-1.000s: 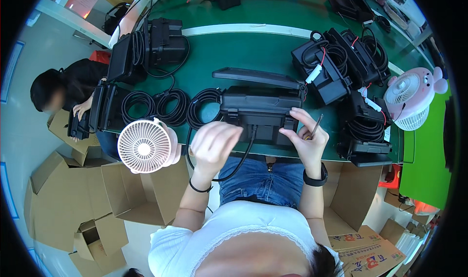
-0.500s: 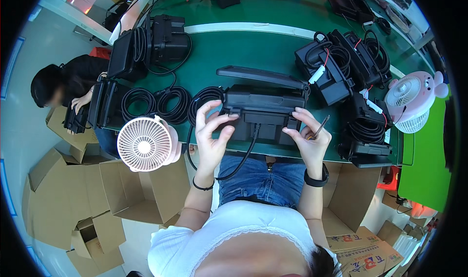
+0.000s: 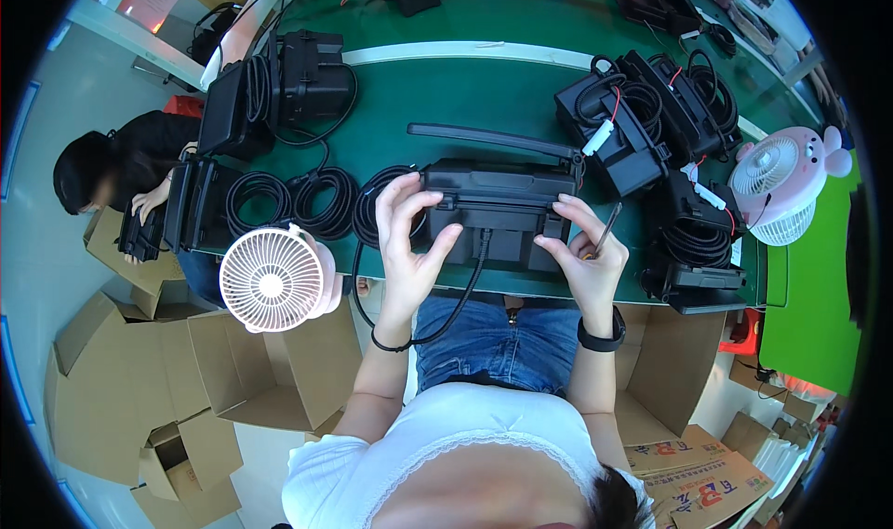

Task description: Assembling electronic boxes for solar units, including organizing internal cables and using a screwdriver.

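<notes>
The black box [image 3: 502, 194] sits on the green tabletop [image 3: 446, 92], between the person's two hands. The left hand [image 3: 407, 236] is at the box's left front corner, its fingertips at the catch and its thumb lower against the front, thumb and fingers standing apart. The right hand [image 3: 593, 250] is at the opposite front corner, forefinger above and thumb below around the catch there, while its other fingers curl around a thin tool [image 3: 610, 227] that points up and away. Between the hands, a black cable [image 3: 477, 273] leaves the box's front and loops down toward the left wrist. A long flat black flap [image 3: 493, 138] stands raised, just beyond both hands. Coiled cable [image 3: 372, 208] lies just beside the left hand, and farther left of that hand is a pale round fan [image 3: 272, 278]. Beyond the right hand stand more black boxes [image 3: 609, 147], with a pink fan [image 3: 777, 180] farther right. A black watch [image 3: 602, 334] circles the right wrist.
</notes>
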{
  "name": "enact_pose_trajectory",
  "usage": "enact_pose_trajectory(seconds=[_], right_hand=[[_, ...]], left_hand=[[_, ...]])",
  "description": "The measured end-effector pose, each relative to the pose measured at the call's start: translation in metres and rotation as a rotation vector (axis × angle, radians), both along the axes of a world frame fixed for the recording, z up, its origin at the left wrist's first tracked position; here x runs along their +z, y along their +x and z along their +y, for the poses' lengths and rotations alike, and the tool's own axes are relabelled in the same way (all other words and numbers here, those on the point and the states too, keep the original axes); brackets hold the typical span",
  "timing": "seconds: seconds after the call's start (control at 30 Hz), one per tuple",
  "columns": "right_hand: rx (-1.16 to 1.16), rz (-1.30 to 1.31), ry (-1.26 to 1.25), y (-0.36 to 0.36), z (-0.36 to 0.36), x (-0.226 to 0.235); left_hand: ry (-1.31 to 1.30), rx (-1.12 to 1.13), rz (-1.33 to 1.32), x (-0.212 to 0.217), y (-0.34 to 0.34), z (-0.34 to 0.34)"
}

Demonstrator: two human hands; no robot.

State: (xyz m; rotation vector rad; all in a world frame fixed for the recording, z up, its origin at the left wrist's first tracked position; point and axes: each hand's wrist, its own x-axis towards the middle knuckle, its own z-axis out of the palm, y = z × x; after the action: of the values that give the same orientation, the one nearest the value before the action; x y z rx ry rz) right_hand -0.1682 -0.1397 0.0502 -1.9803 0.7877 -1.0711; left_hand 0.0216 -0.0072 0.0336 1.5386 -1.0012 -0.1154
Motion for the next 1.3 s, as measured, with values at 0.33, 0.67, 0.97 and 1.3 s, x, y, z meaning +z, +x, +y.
enact_pose_trajectory(seconds=[0.33, 0.67, 0.97, 1.3], right_hand=[[-0.177, 0.108, -0.039, -0.002, 0.014, -0.001], [0.02, -0.047, 0.173, -0.001, 0.006, 0.0], [0.024, -0.225, 0.204, 0.013, -0.008, -0.022], [0.111, -0.182, 0.338, 0.019, -0.019, -0.015]], left_hand=[[-0.124, -0.058, 0.093, -0.015, -0.003, -0.006], [-0.14, -0.043, 0.137, -0.017, -0.006, -0.007], [-0.258, -0.042, 0.461, -0.007, -0.011, -0.02], [-0.157, -0.236, 0.552, -0.011, 0.015, -0.021]])
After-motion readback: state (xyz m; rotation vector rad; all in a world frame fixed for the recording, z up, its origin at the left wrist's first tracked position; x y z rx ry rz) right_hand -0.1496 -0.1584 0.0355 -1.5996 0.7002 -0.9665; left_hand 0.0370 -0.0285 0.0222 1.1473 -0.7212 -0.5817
